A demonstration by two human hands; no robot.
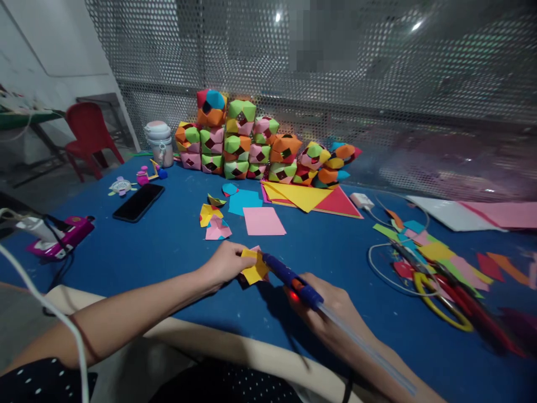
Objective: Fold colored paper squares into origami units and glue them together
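Note:
My left hand (226, 263) pinches a small folded paper piece (255, 270), yellow on the near side with some pink behind. My right hand (331, 308) is wrapped round a blue hot glue gun (289, 277), with a red light glowing on it and a clear glue stick (364, 347) sticking out of its back. The gun's nozzle is at the right edge of the yellow paper; whether it touches, I cannot tell. Just beyond lie a pink paper square (264, 221), blue paper (244, 201) and several folded pieces, one pink (217, 228).
Stacked paper cubes (237, 148) line the back by a perforated metal screen. A phone (139, 202), a purple power strip (62, 238) and a jar (159, 143) stand left. At right are yellow-handled scissors (444, 310), paper scraps (436, 251) and a white cable (371, 263).

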